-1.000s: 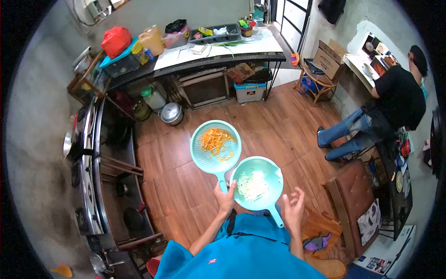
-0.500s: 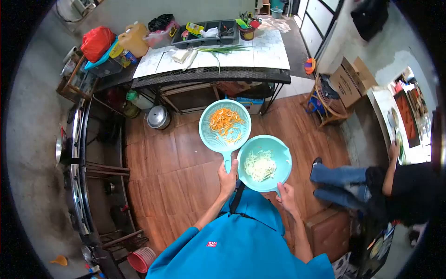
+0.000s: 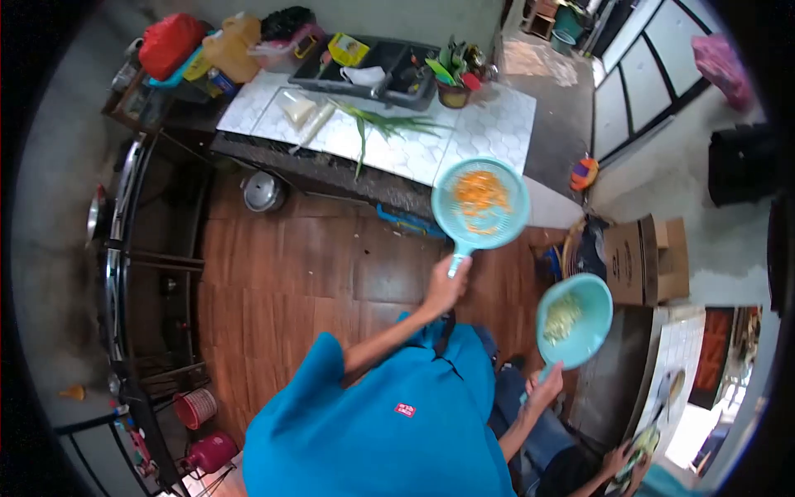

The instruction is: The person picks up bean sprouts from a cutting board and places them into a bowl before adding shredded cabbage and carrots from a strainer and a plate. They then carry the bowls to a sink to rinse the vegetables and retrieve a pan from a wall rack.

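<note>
My left hand (image 3: 448, 284) is closed around the handle of a light-turquoise plastic strainer (image 3: 515, 214). Shredded orange carrot (image 3: 480, 195) lies in it. The strainer is held out in front, overlapping the near right corner of the tiled table in view. Farther right and lower, my right hand (image 3: 544, 386) grips the short handle of a turquoise plastic bowl (image 3: 593, 321). This bowl is tilted, and pale green shredded vegetable (image 3: 562, 320) rests toward its left side. A gap separates the two vessels.
A white tiled table (image 3: 489, 124) carries spring onions (image 3: 381, 122), a black tray (image 3: 406, 83) and a utensil pot (image 3: 454, 94). Cardboard box (image 3: 633, 261) stands at right. Below it, a co-worker's hands (image 3: 617, 460) are at a tiled counter (image 3: 669, 364). A metal pot (image 3: 263, 192) sits on the floor.
The view has turned right. The strainer and the bowl, side by side before, are now apart, with the bowl farther right and more tilted. The co-worker appears nearer.
</note>
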The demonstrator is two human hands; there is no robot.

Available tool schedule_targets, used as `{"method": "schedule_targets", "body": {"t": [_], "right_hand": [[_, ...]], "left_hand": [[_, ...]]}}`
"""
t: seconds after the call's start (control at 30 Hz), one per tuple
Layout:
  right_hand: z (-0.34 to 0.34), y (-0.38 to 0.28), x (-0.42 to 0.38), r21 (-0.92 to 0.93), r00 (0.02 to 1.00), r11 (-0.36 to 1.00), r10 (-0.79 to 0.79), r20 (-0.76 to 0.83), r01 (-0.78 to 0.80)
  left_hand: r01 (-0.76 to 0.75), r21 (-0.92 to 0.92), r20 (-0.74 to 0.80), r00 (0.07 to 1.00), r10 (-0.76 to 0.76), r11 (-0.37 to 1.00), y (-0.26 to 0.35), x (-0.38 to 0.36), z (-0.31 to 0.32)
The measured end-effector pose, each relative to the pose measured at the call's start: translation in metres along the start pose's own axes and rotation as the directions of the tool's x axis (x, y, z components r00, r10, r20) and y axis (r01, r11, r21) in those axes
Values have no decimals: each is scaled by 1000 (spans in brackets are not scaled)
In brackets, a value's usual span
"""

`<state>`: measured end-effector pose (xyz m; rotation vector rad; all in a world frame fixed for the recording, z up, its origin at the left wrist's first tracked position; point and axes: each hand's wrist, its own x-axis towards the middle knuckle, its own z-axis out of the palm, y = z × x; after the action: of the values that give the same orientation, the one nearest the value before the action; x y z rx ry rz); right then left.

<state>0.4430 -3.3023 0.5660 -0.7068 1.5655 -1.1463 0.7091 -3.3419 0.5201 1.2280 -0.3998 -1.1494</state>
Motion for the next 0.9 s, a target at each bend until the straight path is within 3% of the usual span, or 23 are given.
{"method": "schedule_targets", "body": {"t": [0.03,0.07,0.2,0.33,0.57,0.8,0.9], "right_hand": [[-2,-4,21,26,999,1000,14,-29,-13],[1,-13,39,47,998,999,28,-59,-26],[-6,-32,144,-31,994,998,59,-89,-62],[0,-71,249,-87,999,996,-8,-34,5],[18,-161,433,-222,981,975,22,194,22],[113,-209,600,-216,927,976,73,368,9],[167,-225,671,-293,892,956,150,427,-20]], "left_hand": [[38,-25,36,999,-37,999,3,19,24],[-19,44,38,999,17,999,1,37,46],[-6,80,143,990,-6,997,-4,105,122],[-31,111,106,994,19,993,-9,154,187],[11,62,-53,999,-7,998,-15,226,268],[-2,82,-142,990,13,997,16,340,319],[-10,211,-284,956,71,977,27,405,336]]}}
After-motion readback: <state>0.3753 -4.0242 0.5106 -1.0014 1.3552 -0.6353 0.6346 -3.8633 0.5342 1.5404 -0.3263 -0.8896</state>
